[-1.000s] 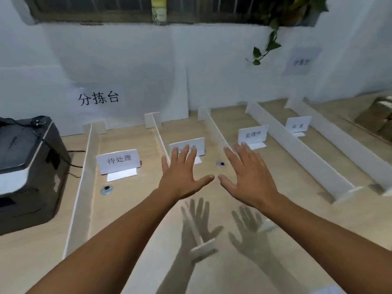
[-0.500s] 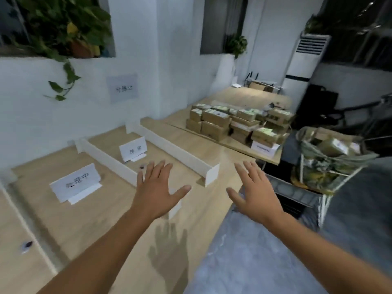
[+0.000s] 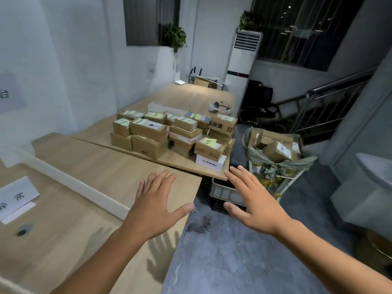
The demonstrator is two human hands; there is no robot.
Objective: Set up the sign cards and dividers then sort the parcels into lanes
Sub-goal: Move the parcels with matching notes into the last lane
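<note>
With a divider (image 3: 74,184) and sign card (image 3: 18,194) standing, I judge sorting begins: my left hand (image 3: 154,201) and right hand (image 3: 253,201), spread and empty, must next reach the stacked parcels (image 3: 148,129)

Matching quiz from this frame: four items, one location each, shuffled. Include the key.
1 left hand
2 right hand
3 white YUANMU box
4 sign card

a above the grey floor
b left of the white divider
c above the near table
d under a brown parcel on the far table

Pairs: 1-c, 2-a, 3-d, 4-b
</note>
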